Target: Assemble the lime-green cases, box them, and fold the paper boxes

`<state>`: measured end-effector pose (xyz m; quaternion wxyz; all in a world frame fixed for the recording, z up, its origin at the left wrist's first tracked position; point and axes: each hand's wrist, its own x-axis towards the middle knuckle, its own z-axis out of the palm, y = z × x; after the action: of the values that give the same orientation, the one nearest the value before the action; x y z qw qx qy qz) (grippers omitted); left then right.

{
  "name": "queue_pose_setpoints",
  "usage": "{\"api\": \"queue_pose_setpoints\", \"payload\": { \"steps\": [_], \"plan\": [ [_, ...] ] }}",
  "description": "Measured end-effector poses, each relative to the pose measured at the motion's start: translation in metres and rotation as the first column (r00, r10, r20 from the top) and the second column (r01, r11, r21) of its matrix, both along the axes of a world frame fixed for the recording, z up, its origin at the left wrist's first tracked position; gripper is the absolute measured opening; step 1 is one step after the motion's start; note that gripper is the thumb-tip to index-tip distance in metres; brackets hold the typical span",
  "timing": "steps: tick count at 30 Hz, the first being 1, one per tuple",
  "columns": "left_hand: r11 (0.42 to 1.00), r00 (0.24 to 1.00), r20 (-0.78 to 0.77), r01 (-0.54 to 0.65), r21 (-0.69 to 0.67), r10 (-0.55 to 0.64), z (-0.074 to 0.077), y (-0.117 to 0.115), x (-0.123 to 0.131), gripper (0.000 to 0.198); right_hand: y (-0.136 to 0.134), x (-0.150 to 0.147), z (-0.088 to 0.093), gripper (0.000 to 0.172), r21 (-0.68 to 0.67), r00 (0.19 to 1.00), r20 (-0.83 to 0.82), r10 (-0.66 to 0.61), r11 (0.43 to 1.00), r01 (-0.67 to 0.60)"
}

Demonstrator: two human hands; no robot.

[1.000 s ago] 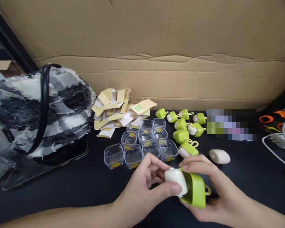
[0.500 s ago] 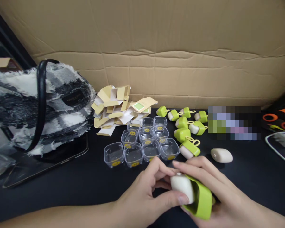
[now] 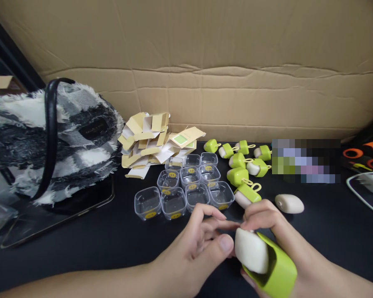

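Just beside left fingers, apparently: white block

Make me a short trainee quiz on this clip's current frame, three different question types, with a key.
1. Which hand holds the green case with a white block in its opening?

2. True or false: a loose block lies to the right of the clear tubs.

3. What colour are the stickers on the tubs: (a) red, (b) blue, (c) yellow?

Key:
1. The right hand.
2. True.
3. (c) yellow.
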<state>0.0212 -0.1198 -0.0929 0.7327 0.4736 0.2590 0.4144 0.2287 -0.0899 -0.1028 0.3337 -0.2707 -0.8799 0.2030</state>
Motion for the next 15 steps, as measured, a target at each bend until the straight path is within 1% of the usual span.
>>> {"api": "queue_pose_setpoints", "payload": {
  "steps": [5,7,9,10,12,14,15],
  "plan": [
    [0.999,0.998,-0.055,0.009,0.036,-0.007,-0.008,0.000,-0.003,0.033,0.000,-0.001,-0.005,0.062,-0.057,0.993,-0.113,-0.035,0.998,0.028],
    [0.999,0.999,-0.049,0.021,0.050,-0.019,-0.011,0.001,-0.003,0.033,0.000,-0.002,-0.006,0.062,-0.070,0.987,-0.155,-0.051,0.997,0.041],
    [0.999,0.999,-0.017,0.033,0.042,-0.033,-0.013,0.002,-0.002,0.035,0.001,-0.004,-0.005,0.062,-0.046,0.986,-0.165,-0.035,0.999,0.027],
    [0.998,0.998,0.010,0.061,0.021,-0.061,-0.013,0.002,0.000,0.038,0.001,-0.005,-0.004,0.062,-0.024,0.986,-0.164,-0.018,1.000,0.015],
    [0.983,0.983,0.072,0.171,-0.067,-0.166,-0.012,0.001,0.003,0.048,0.000,-0.006,-0.003,0.063,0.025,0.987,-0.159,0.010,1.000,-0.006],
    [0.946,0.961,0.116,0.269,-0.180,-0.251,-0.010,0.001,0.006,0.056,-0.001,-0.007,-0.004,0.060,0.063,0.988,-0.153,0.025,0.998,-0.016],
    [0.932,0.957,0.130,0.285,-0.225,-0.261,-0.008,0.000,0.008,0.058,-0.002,-0.007,-0.004,0.059,0.075,0.989,-0.147,0.032,0.997,-0.021]
  ]
}}
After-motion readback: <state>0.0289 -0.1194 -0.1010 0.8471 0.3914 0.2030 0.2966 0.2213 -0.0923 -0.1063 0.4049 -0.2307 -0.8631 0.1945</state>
